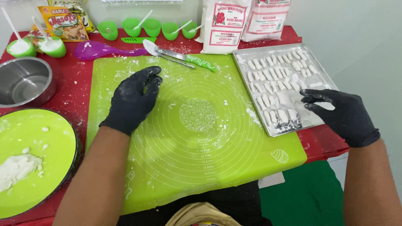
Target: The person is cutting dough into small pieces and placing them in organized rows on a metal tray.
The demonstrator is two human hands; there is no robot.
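Observation:
My left hand (135, 98), in a black glove dusted with flour, hovers over the upper left of the green silicone baking mat (201, 150), fingers curled loosely and holding nothing I can see. In a matching black glove, my right hand (341, 113) reaches over the near right corner of the metal baking tray (324, 71). Its fingertips pinch together just above the tray; whether a piece is between them I cannot tell. Several small white dough logs (274, 75) lie in rows on the floured tray.
A green bowl (42, 142) with white dough sits at the left, a steel bowl (25, 81) behind it. A purple spoon (100, 50), a green-handled knife (184, 58), small green cups (153, 27), seasoning packets (65, 21) and flour bags (226, 25) line the back of the red table (81, 94).

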